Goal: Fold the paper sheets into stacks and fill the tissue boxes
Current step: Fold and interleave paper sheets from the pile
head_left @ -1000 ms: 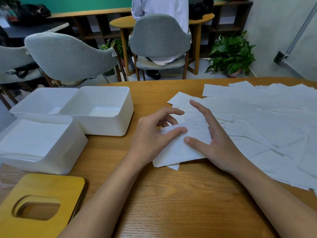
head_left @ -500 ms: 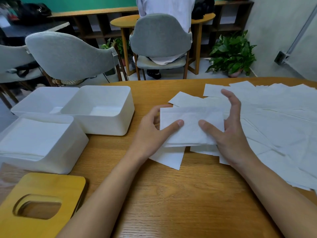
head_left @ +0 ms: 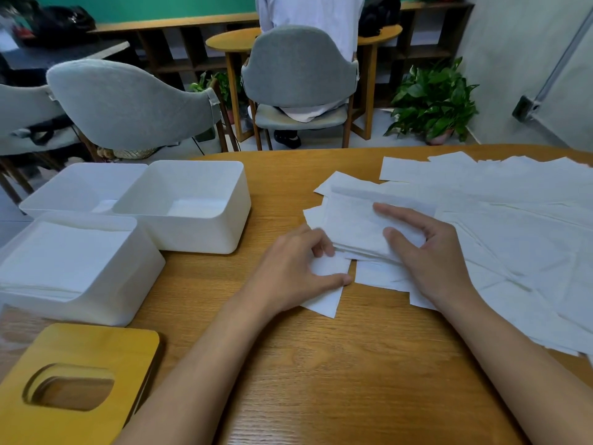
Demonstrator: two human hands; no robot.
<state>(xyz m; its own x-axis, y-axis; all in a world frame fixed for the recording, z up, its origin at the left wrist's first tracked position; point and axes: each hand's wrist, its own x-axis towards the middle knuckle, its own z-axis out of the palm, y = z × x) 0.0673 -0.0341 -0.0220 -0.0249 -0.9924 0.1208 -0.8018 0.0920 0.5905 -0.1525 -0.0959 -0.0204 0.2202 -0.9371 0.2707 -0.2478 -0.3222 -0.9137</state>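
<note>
Head view looks down on a wooden table [head_left: 321, 364] where both hands work a small pile of folded sheets [head_left: 353, 220], which lies at the left edge of the wide spread of loose sheets [head_left: 513, 239]. The right hand [head_left: 430, 255] sits on the pile's right end, forefinger along the far fold and thumb pressed on top, with the paper caught between them. The left hand [head_left: 295, 268] is just beside it, not touching it. Its thumb and curled fingers pinch the near-left corner of a lower sheet that juts toward the table edge.

To the left stand the boxes: a full box [head_left: 141, 271] nearest, already stacked with paper, an empty box [head_left: 192, 236] beyond it, and a second empty box [head_left: 57, 194] behind that. A wooden lid [head_left: 106, 351] with an oval slot lies at the near-left corner.

The paper looks thin, soft and almost weightless — likely to sag, crease and slide sheet over sheet, and to tear if tugged by one corner. The pile is probably best taken at both short ends, thumbs on top and fingers beneath, squeezed lightly so the layers keep together. Its edges could be squared against the table before it goes to a box. The boxes look like light plastic — a careless push may well skid them.
</note>
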